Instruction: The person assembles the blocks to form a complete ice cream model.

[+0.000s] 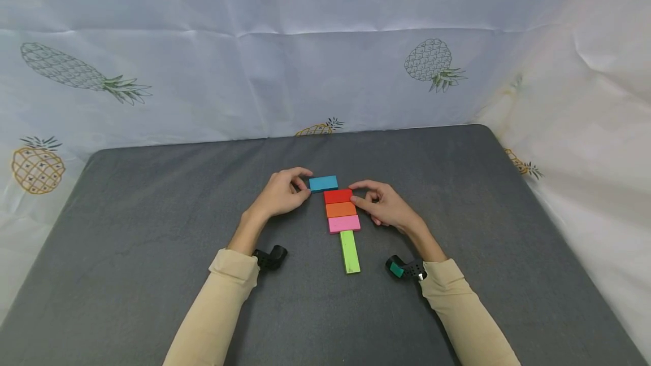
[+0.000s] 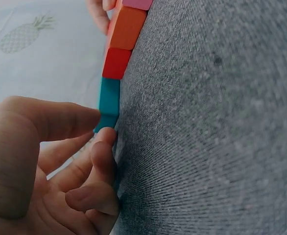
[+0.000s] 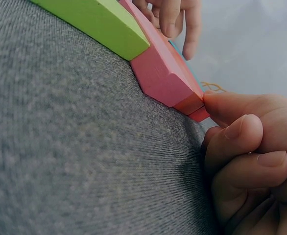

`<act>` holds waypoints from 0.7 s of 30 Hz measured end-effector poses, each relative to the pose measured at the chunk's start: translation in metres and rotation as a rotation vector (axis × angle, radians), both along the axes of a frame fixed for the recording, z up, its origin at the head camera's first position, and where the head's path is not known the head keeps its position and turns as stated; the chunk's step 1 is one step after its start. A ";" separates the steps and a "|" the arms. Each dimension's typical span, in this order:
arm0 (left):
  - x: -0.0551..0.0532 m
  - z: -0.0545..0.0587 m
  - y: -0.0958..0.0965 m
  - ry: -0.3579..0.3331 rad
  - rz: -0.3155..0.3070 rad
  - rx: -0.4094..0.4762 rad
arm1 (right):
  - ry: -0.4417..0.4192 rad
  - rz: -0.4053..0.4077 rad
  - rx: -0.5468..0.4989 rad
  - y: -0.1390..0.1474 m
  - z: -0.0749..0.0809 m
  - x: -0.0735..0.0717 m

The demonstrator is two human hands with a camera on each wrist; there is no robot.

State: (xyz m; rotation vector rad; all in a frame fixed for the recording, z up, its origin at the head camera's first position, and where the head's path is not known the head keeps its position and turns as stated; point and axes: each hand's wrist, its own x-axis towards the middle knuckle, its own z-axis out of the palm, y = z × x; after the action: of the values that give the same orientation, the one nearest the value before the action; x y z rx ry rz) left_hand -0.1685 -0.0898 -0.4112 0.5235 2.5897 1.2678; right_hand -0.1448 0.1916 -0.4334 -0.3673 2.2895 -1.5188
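A blue block (image 1: 323, 183) lies flat at the far end of a row of coloured blocks, offset to the left. My left hand (image 1: 282, 191) pinches its left end between thumb and forefinger; in the left wrist view the thumb (image 2: 75, 117) meets the blue block (image 2: 109, 95). Touching the blue one's near side is a red block (image 1: 338, 196). My right hand (image 1: 385, 204) holds the red block's right end with thumb and forefinger. From the right wrist, the thumb covers part of that end, and the forefinger is mostly hidden.
Nearer than the red block lie an orange block (image 1: 341, 210) and a pink block (image 1: 344, 223), side by side. A green block (image 1: 350, 252) points lengthwise toward me from the pink one. The grey tabletop (image 1: 152, 253) ends at a pineapple-print cloth (image 1: 325, 83).
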 end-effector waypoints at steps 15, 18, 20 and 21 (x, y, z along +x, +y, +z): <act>-0.004 -0.003 0.004 0.031 -0.021 0.010 | -0.014 -0.008 0.006 0.000 0.000 0.000; -0.004 -0.002 0.006 0.029 -0.023 0.016 | -0.016 -0.007 0.002 0.000 0.001 0.000; -0.005 -0.003 0.007 0.029 -0.025 0.017 | -0.016 -0.005 0.000 0.000 0.001 0.000; -0.005 -0.003 0.008 0.028 -0.025 0.018 | -0.015 -0.004 -0.001 0.000 0.002 0.000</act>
State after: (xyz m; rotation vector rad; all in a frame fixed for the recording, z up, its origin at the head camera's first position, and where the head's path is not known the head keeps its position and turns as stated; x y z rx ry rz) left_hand -0.1732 -0.0819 -0.4140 0.5796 2.5883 1.2855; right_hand -0.1448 0.1915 -0.4318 -0.3506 2.2789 -1.5199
